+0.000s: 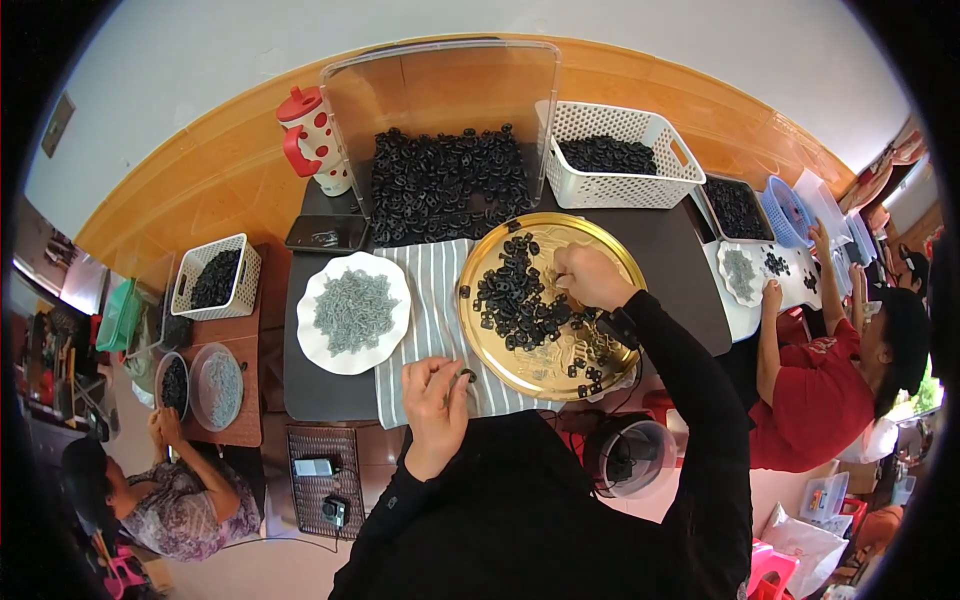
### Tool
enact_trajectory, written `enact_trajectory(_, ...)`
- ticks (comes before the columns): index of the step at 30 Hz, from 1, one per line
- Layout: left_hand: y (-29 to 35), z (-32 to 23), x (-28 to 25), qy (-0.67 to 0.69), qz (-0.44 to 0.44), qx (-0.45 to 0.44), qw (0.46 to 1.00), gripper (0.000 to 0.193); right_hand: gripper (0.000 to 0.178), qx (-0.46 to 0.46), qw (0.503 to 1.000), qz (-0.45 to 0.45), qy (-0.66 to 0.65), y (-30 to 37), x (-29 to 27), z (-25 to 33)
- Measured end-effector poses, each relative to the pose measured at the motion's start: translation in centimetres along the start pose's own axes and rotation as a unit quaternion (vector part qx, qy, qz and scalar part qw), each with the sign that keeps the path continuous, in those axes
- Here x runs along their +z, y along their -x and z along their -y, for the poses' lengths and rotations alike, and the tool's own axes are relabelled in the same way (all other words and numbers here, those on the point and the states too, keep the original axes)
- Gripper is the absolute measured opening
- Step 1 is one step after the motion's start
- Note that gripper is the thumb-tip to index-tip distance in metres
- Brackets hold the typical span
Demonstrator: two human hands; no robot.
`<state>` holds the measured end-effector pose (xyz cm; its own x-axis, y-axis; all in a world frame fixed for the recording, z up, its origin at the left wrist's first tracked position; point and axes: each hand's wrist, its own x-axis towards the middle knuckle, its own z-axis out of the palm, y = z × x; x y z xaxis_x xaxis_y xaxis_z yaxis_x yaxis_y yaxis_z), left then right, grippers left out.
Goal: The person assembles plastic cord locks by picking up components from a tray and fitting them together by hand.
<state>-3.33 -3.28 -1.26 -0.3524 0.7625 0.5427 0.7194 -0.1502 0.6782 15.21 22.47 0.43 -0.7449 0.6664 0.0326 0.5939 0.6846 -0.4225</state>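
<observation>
- Over the gold tray (600,250), right hand (590,277) reaches in, fingers curled among black pieces (515,295); its grip is unclear.
- Left hand (435,400) hovers above the striped cloth (430,310), pinching one small black part (468,376).

1. Hands of the wearer: two, left hand (435,392) and right hand (590,276).
2. Gold round tray (600,243): one.
3. White scalloped plate (318,345) of grey pieces at the wearer's table: one.
4. White slatted baskets: two, one at right (618,188), one at left (244,285).
5. Clear plastic bin (440,90): one.
6. Red-and-white dotted jug (317,140): one.
7. Other people: two.
8. Small black parts: too many to count.
</observation>
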Motion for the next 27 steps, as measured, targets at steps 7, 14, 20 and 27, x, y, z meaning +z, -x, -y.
enact_trajectory(7, -0.4, -2.1, 0.5, 0.123, 0.037, 0.011, 0.992, 0.014, 0.014, 0.047, 0.976, 0.011, -0.213, 3.8, -1.2, 2.4)
enact_trajectory(14, -0.1, -3.7, 2.1, 0.264, 0.147, -0.053, 0.952, 0.012, 0.006, 0.049, 0.91, -0.069, -0.407, 12.2, 0.9, 8.5)
enact_trajectory(20, 0.9, -3.9, 3.9, 0.437, 0.223, -0.248, 0.836, 0.012, 0.011, 0.002, 0.863, -0.187, -0.469, 14.3, 4.6, 11.0)
enact_trajectory(27, 1.3, -3.4, 4.0, 0.447, 0.183, -0.259, 0.837, 0.012, 0.012, -0.067, 0.896, -0.146, -0.414, 13.4, 3.8, 10.6)
